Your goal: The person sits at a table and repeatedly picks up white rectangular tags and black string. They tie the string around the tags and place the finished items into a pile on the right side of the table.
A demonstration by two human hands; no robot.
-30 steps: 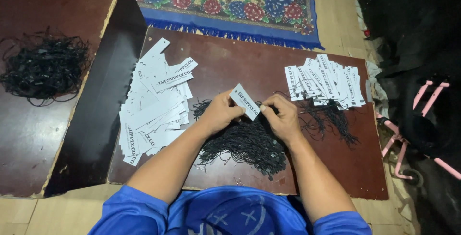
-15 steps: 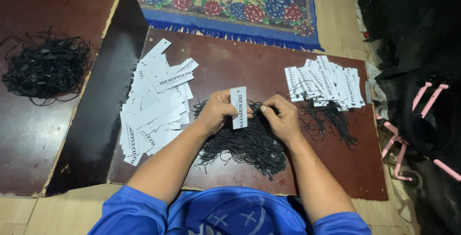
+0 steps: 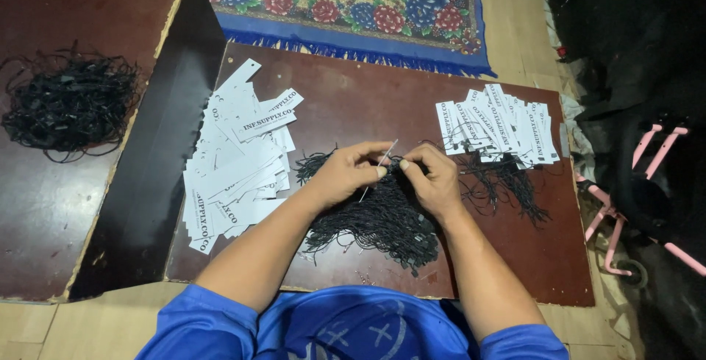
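Both hands meet over a heap of black strings [image 3: 379, 216] at the middle of a dark brown board [image 3: 353, 102]: the left hand [image 3: 346, 172] and right hand [image 3: 434, 176] each pinch, fingertips closed, a white card tag [image 3: 379, 161] seen edge-on. Left of the heap lies a loose pile of white tags [image 3: 235, 165]; right of it, a fanned row of strung tags [image 3: 496, 125]. Beyond the board lies a floral rug [image 3: 353, 3]; far left, a second string bundle [image 3: 66, 102] rests on another board.
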